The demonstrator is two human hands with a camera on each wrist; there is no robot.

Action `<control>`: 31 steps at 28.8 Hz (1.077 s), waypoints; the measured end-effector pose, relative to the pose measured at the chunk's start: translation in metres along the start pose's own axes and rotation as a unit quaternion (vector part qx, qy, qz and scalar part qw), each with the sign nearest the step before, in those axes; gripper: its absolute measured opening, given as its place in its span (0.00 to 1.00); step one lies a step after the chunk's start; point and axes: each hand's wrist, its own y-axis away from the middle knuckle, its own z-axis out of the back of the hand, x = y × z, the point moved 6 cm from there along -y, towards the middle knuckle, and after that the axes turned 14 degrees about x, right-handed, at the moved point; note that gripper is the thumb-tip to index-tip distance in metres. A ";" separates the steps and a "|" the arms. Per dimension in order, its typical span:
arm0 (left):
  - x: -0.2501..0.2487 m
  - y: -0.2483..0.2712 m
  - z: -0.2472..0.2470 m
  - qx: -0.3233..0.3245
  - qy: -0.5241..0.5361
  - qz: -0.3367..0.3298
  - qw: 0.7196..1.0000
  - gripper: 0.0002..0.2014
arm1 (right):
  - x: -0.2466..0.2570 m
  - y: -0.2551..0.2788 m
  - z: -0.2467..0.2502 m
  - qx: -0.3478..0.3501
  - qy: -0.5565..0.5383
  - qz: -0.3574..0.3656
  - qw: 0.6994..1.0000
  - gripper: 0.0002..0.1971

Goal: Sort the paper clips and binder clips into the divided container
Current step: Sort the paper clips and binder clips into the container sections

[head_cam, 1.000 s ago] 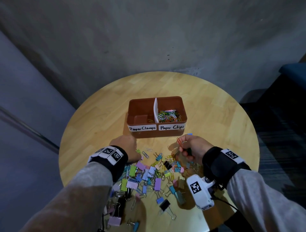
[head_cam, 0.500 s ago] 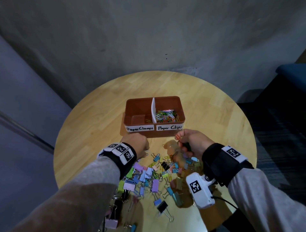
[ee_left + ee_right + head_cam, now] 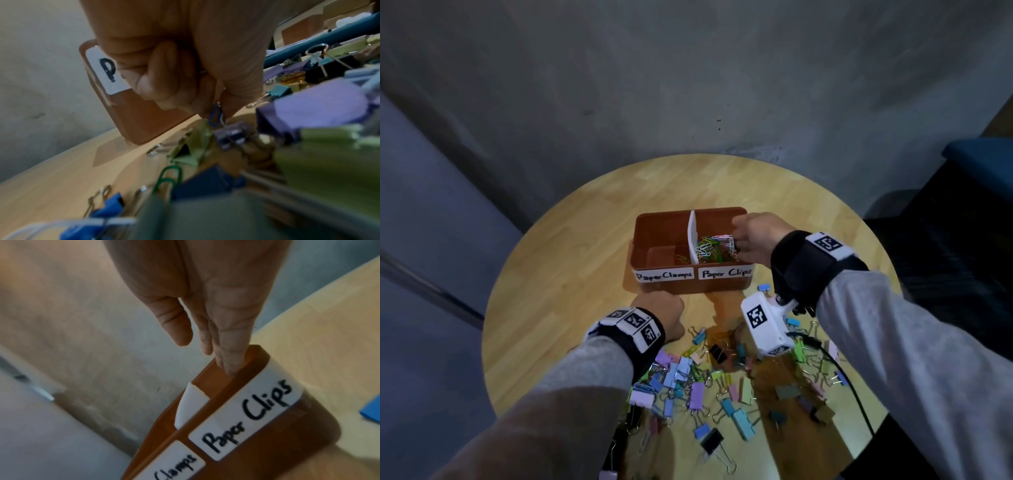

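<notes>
Brown plastic, the divided container (image 3: 690, 286) sits under my right hand (image 3: 758, 236), whose fingers (image 3: 230, 344) hang straight and loose over the "Paper Clips" side, holding nothing; the paper clips (image 3: 714, 248) lie heaped just below the fingertips. I judge this drop finished. My left hand (image 3: 185, 65), just short of the container's front wall, is curled, pinching a blue paper clip (image 3: 216, 116). Next it must lift and cross to that same right compartment.

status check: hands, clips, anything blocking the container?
Right hand open over Paper Clips compartment. Left hand fisted on blue paper clip by the container. Binder clips unsorted on table. Nothing blocking.
</notes>
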 end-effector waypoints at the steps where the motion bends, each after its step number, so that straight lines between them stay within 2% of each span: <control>1: 0.001 0.001 0.000 -0.004 0.001 0.006 1.000 0.11 | 0.001 0.006 0.000 -0.008 -0.001 0.026 1.000 0.14; 3: 0.003 0.002 -0.001 -0.012 0.044 0.007 0.999 0.11 | -0.001 0.023 0.002 -0.027 0.014 0.084 0.996 0.11; 5: 0.006 0.003 -0.004 -0.021 0.146 -0.011 0.989 0.10 | -0.011 0.041 0.000 -0.014 0.065 0.113 0.991 0.10; 7: 0.008 0.002 -0.008 -0.019 0.289 -0.049 0.956 0.12 | -0.034 0.049 -0.003 0.014 0.143 0.090 0.985 0.11; 9: 0.007 0.009 -0.004 -0.037 0.425 -0.074 0.902 0.14 | -0.054 0.048 -0.005 0.023 0.285 0.057 0.957 0.14; 11: 0.004 0.018 0.006 -0.041 0.557 -0.081 0.825 0.14 | -0.067 0.043 -0.009 0.037 0.436 0.037 0.898 0.15; 13: -0.001 0.027 0.024 -0.033 0.656 -0.091 0.749 0.12 | -0.075 0.037 -0.015 0.065 0.524 0.010 0.849 0.15; 15: -0.003 0.028 0.043 -0.022 0.705 -0.109 0.700 0.09 | -0.082 0.033 -0.023 0.095 0.581 -0.009 0.808 0.16; 18: -0.012 0.028 0.066 0.019 0.754 -0.121 0.645 0.07 | -0.090 0.034 -0.035 0.137 0.654 -0.004 0.744 0.17; 20: -0.014 0.024 0.080 0.015 0.763 -0.119 0.636 0.08 | -0.093 0.036 -0.039 0.160 0.695 0.001 0.701 0.18; 23: -0.011 0.014 0.097 -0.021 0.743 -0.099 0.661 0.09 | -0.094 0.033 -0.042 0.166 0.726 0.012 0.667 0.17; 26: -0.008 0.008 0.112 -0.064 0.726 -0.075 0.681 0.10 | -0.093 0.034 -0.045 0.168 0.744 0.036 0.646 0.17; 29: -0.005 0.004 0.118 -0.092 0.724 -0.066 0.680 0.07 | -0.092 0.037 -0.049 0.171 0.754 0.060 0.632 0.17; 31: -0.002 0.004 0.118 -0.107 0.710 -0.064 0.693 0.05 | -0.092 0.035 -0.051 0.169 0.761 0.064 0.623 0.16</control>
